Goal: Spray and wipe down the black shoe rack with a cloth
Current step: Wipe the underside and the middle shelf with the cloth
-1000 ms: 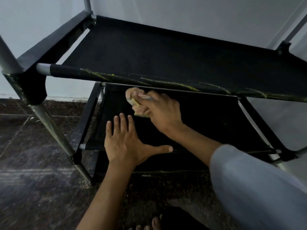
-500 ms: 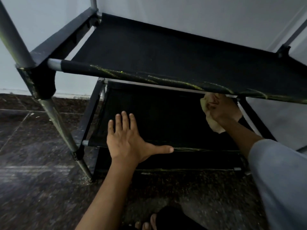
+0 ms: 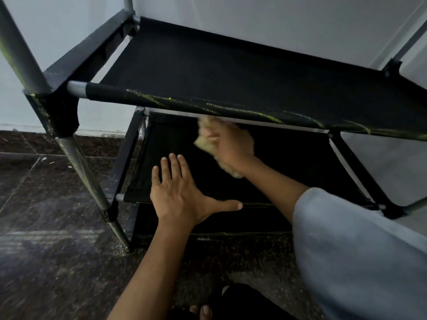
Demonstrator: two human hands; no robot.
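Note:
The black shoe rack [image 3: 231, 72] fills the view, with fabric shelves on grey metal tubes. My right hand [image 3: 233, 146] is under the upper shelf, shut on a crumpled yellowish cloth [image 3: 204, 144] pressed against the lower shelf [image 3: 288, 158]. It is blurred by motion. My left hand [image 3: 182, 192] lies flat with fingers spread on the front left part of the lower shelf, thumb along its front bar. No spray bottle is in view.
The rack stands on a dark speckled tile floor [image 3: 46, 250] against a pale wall [image 3: 254, 17]. A slanted grey leg [image 3: 87, 179] is at the left. My toes and a dark sandal [image 3: 238, 303] show at the bottom edge.
My right hand with the cloth swept from the shelf's left to its right end, then back left toward the middle. My left hand stayed flat in place.

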